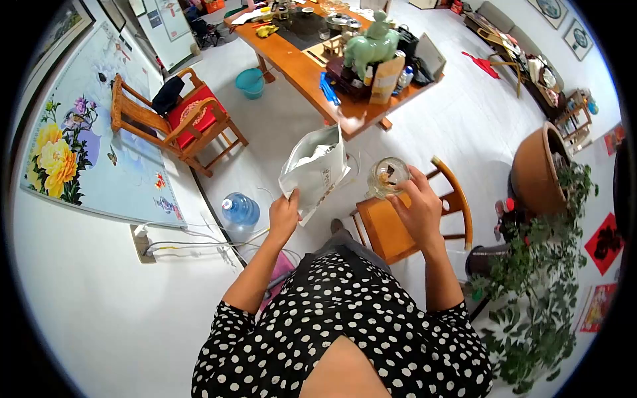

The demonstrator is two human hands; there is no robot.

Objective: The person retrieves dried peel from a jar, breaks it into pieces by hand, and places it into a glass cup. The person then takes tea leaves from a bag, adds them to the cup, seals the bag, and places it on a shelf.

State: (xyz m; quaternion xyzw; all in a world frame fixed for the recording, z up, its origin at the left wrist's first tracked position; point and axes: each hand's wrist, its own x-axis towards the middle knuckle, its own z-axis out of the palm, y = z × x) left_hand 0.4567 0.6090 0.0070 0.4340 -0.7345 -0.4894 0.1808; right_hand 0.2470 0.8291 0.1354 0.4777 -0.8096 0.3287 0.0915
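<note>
Room: pale floor (458,123), wooden table (285,58) ahead. White bag (308,174): your left hand (283,219) closes its fingers on the lower side, leaving the mouth free. Glass cup (387,174), near the wooden chair (391,229): your right hand (423,211) grips its side, apparently for steadiness.

Premises: a home living area, evidenced by cushioned sofa (507,33), carved wooden armchair (179,119), floral wall panel (93,132) and large potted plant (537,278)

Teal bucket (250,85) (beside wooden table (285,56))
</note>
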